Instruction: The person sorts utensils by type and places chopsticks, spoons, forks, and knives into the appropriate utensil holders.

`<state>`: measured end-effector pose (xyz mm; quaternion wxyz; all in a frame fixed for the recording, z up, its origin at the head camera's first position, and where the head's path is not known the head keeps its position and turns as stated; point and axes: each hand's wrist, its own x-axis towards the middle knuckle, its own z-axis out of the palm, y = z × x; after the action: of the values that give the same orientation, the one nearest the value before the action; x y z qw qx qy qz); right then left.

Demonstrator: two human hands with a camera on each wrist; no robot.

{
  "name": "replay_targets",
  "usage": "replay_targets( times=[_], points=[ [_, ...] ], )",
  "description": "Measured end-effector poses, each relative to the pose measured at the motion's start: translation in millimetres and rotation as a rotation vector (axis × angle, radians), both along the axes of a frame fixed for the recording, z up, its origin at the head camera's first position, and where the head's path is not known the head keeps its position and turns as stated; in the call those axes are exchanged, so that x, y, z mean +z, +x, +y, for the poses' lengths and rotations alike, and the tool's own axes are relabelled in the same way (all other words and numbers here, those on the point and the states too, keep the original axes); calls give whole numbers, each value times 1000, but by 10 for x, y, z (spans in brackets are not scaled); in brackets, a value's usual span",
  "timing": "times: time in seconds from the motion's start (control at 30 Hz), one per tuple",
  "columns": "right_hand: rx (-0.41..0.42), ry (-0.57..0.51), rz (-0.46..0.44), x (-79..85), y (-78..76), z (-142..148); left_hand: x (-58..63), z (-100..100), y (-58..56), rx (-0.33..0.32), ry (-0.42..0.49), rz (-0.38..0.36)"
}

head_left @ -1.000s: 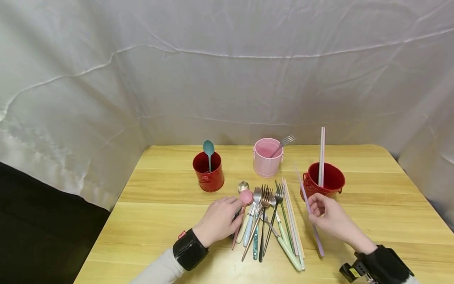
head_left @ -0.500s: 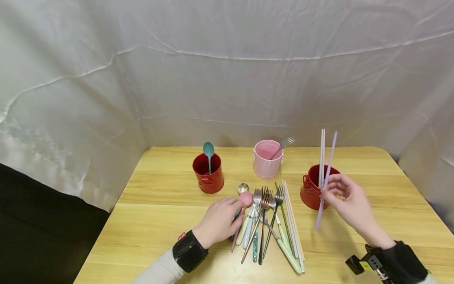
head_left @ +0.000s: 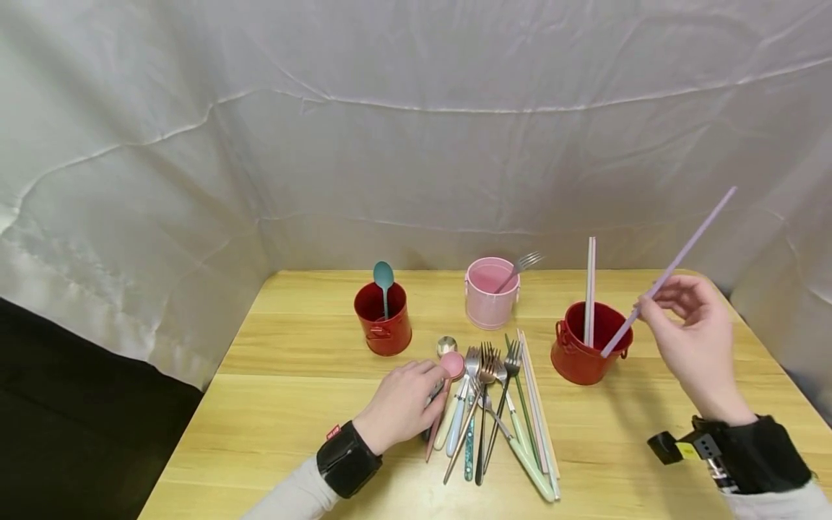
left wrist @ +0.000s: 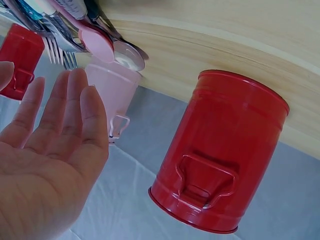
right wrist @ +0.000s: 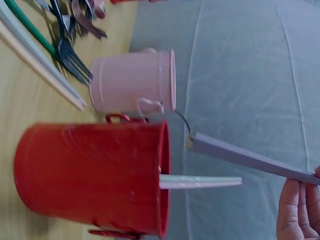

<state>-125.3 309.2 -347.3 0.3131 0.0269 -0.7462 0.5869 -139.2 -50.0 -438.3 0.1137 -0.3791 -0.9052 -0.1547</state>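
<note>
My right hand (head_left: 698, 347) pinches a single light purple chopstick (head_left: 689, 249) between thumb and fingers. The chopstick is tilted, with its lower end by the front right rim of the right red bucket (head_left: 575, 367). In the right wrist view that chopstick's end (right wrist: 220, 149) is apart from the bucket's mouth. A pair of pale chopsticks (head_left: 589, 289) stands inside this bucket. My left hand (head_left: 403, 401) is beside the cutlery pile, near a pink spoon (head_left: 452, 365). From the left wrist view, its fingers (left wrist: 60, 110) are relaxed and hold nothing.
The left red bucket (head_left: 383, 338) holds a teal spoon (head_left: 383, 276). A pink bucket (head_left: 489, 309) behind the pile holds a fork (head_left: 525, 262). Several forks (head_left: 511, 360), spoons and pale chopsticks (head_left: 538, 412) lie mid-table. A grey cloth (head_left: 416, 159) hangs behind.
My right hand has lifted the purple chopstick from near the table and moved it right and up to the right red bucket, turning it to lean right. The left hand stays in place.
</note>
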Motion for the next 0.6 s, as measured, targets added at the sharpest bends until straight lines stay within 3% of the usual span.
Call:
replay_targets(
  times=[0.17,0.37,0.6],
  points=[
    [-177,161,-48,26,-80,34,14,-9,5,7,9,-4],
    [-211,238,-68,-125,-196,85,12,-12,4,5,13,-3],
    [-191,319,-123,-330,-265,111,-3,-20,-4,7,7,-20]
  ],
)
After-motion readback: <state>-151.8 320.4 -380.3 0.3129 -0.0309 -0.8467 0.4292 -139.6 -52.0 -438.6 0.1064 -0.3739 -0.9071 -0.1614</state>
